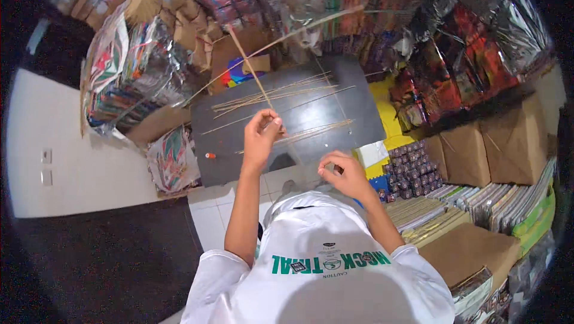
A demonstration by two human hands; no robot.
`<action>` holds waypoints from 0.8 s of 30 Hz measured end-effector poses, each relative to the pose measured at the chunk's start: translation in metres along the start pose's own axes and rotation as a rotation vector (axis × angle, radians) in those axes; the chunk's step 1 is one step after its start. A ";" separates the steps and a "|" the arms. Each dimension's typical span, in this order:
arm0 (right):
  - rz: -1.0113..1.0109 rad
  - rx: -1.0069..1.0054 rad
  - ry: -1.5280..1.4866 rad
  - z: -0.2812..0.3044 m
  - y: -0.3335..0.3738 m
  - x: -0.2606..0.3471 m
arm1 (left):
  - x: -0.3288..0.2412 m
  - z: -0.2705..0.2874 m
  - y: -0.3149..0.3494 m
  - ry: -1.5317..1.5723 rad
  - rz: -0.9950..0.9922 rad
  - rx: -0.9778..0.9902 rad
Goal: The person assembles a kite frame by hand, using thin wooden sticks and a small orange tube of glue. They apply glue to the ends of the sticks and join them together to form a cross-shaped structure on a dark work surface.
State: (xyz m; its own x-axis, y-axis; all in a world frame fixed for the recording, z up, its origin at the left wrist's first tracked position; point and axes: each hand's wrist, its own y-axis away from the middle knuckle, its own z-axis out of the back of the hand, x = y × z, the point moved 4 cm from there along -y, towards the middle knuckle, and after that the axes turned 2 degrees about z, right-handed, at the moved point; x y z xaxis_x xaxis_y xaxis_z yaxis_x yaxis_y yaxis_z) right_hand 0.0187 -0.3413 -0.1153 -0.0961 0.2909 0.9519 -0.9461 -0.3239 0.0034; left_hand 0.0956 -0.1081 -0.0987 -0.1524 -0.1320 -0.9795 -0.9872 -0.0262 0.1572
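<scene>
My left hand is closed around the lower end of a thin bamboo stick, held up over the dark table. A longer, thinner stick crosses it near the top, so the two form a cross. To the right, in front of the table's near edge, my right hand has its fingers curled in a pinch. Whatever it holds, if anything, is too small to make out. Several loose bamboo sticks lie across the tabletop. A small orange thread spool sits at the table's left side.
Wrapped stacks of folded colourful sheets stand at the left. Plastic-wrapped bundles line the back and right. Brown cardboard boxes, dark small rolls and piled flat packs flank my right side.
</scene>
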 end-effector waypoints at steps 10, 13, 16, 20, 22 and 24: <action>-0.021 0.270 -0.025 -0.059 -0.017 0.027 | -0.019 0.088 0.045 0.167 -0.134 -0.351; 0.017 0.280 -0.145 -0.070 -0.016 0.041 | -0.016 0.108 0.058 0.212 -0.126 -0.396; 0.116 0.292 -0.178 -0.080 -0.015 0.050 | -0.016 0.122 0.071 0.249 -0.131 -0.446; 0.158 0.319 -0.240 -0.086 -0.013 0.068 | -0.020 0.138 0.087 0.238 -0.134 -0.496; 0.216 0.318 -0.267 -0.087 -0.013 0.077 | -0.027 0.140 0.096 0.240 -0.134 -0.512; 0.238 0.314 -0.279 -0.086 -0.013 0.086 | -0.032 0.144 0.104 0.217 -0.121 -0.540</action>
State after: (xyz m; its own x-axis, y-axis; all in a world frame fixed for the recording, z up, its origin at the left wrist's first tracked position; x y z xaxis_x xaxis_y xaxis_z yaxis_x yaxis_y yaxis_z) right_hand -0.0040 -0.2343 -0.0597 -0.1711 -0.0635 0.9832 -0.7643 -0.6212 -0.1731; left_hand -0.0089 0.0364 -0.0692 0.0291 -0.2944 -0.9553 -0.8250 -0.5467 0.1433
